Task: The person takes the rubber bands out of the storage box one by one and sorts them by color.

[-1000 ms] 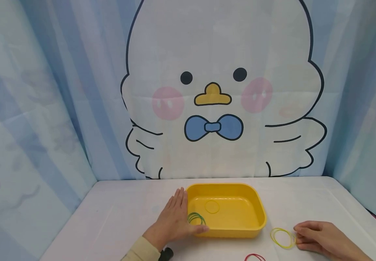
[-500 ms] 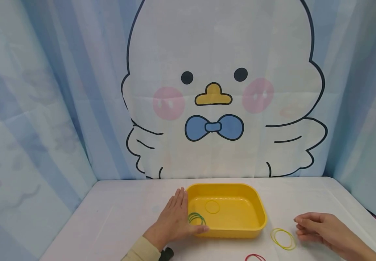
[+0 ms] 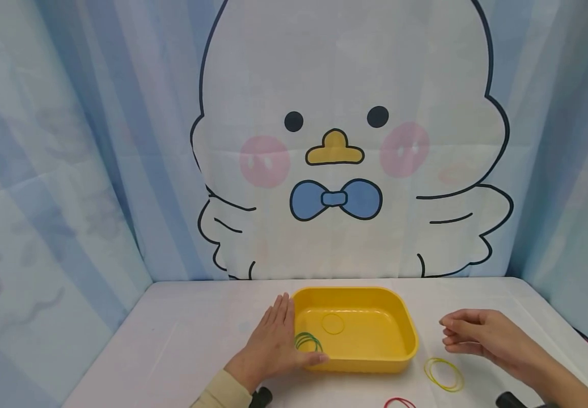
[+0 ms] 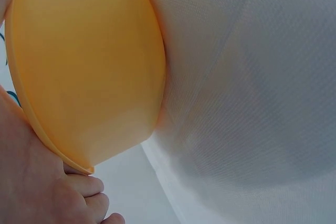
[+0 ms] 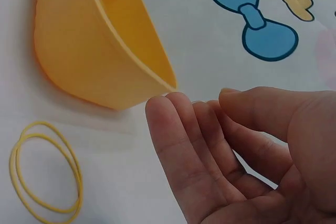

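A yellow plastic tray (image 3: 360,365) stands on the white table. Along its left wall lies my left hand (image 3: 270,345), fingers straight, thumb across the near left corner of the rim. The left wrist view shows the tray's outer wall (image 4: 100,66) against that palm. Inside the tray are several green rubber bands (image 3: 308,341), partly covered by the thumb, and one yellow rubber band (image 3: 333,323). My right hand (image 3: 493,337) hovers right of the tray, fingers loosely bent with nothing visible in them. Yellow rubber bands (image 3: 443,375) lie on the table below it, apart from the hand.
Red rubber bands (image 3: 400,403) lie at the bottom edge of the head view. A printed cloth (image 3: 334,238) with a cartoon bird hangs behind the table (image 3: 207,317), and patterned curtains flank both sides. Black wrist gear (image 3: 510,400) shows under the right wrist.
My right hand has left the yellow rubber bands on the table, rising and shifting left toward the tray. The bands stay where they were. My left hand and the tray keep their places.
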`<act>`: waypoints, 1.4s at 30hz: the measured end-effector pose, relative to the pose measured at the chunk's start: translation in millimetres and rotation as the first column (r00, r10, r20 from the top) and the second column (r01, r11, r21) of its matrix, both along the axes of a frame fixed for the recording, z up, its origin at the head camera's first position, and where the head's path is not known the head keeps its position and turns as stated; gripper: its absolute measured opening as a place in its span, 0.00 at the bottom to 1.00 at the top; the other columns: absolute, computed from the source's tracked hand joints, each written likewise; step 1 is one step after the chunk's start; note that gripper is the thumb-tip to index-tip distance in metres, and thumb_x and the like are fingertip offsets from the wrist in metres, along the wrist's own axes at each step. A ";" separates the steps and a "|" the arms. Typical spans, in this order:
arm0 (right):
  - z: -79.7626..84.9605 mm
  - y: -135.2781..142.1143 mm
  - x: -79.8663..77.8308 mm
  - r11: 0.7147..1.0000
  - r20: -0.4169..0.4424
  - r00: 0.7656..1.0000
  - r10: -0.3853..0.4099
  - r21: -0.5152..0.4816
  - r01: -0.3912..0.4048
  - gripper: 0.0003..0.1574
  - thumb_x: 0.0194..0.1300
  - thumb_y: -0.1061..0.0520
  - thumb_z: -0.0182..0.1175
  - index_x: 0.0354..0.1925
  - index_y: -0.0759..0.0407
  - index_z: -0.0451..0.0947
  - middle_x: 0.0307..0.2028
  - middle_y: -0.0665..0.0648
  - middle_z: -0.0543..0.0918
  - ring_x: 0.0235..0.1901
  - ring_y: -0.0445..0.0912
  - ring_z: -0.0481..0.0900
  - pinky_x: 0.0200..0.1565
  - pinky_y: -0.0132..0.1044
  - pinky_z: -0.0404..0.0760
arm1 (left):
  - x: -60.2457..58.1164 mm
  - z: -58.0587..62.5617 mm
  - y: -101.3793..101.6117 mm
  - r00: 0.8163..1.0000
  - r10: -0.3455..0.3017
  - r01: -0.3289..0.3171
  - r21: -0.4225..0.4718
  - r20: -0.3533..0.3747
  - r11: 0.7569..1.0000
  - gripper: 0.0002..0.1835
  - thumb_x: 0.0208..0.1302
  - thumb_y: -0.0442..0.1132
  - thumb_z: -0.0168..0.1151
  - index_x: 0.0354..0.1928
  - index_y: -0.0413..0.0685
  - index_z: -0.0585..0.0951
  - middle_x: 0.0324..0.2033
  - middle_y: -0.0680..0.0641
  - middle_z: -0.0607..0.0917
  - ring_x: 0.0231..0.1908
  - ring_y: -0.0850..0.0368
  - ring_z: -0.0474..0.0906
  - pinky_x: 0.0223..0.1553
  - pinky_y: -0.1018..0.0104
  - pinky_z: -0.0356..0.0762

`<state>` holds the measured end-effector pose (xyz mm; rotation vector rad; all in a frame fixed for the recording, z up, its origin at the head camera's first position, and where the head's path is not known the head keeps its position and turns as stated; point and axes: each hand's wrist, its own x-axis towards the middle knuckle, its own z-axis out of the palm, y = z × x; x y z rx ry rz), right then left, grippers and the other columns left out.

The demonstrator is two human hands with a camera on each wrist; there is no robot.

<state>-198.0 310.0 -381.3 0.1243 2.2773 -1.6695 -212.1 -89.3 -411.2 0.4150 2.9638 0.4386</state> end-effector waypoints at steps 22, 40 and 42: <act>25.4 -57.6 -22.4 0.996 -0.069 0.994 0.081 0.046 -0.078 0.27 0.73 0.54 0.58 0.59 0.74 0.71 0.43 0.63 0.84 0.38 0.49 0.86 0.45 0.38 0.87 | -0.6 -0.3 -0.9 1.000 -0.004 0.004 0.006 0.001 1.000 0.71 0.44 0.85 0.54 0.78 0.39 0.47 0.79 0.40 0.48 0.78 0.44 0.46 0.77 0.45 0.49; 23.0 -92.0 -40.3 0.994 -0.072 0.991 0.111 -0.006 -0.112 0.26 0.70 0.53 0.61 0.55 0.74 0.73 0.38 0.62 0.85 0.36 0.48 0.87 0.44 0.40 0.88 | -0.1 0.6 -1.7 1.000 -0.014 0.014 -0.002 0.007 1.000 0.71 0.44 0.85 0.53 0.78 0.40 0.47 0.79 0.40 0.47 0.78 0.44 0.45 0.77 0.45 0.49; 21.8 -94.7 -42.2 0.993 -0.070 0.991 0.116 -0.020 -0.118 0.26 0.71 0.54 0.60 0.55 0.75 0.73 0.38 0.62 0.85 0.36 0.48 0.87 0.44 0.40 0.88 | -0.2 0.6 -1.4 1.000 -0.011 0.011 -0.002 0.006 1.000 0.71 0.44 0.85 0.53 0.78 0.40 0.47 0.79 0.40 0.47 0.78 0.44 0.45 0.77 0.45 0.49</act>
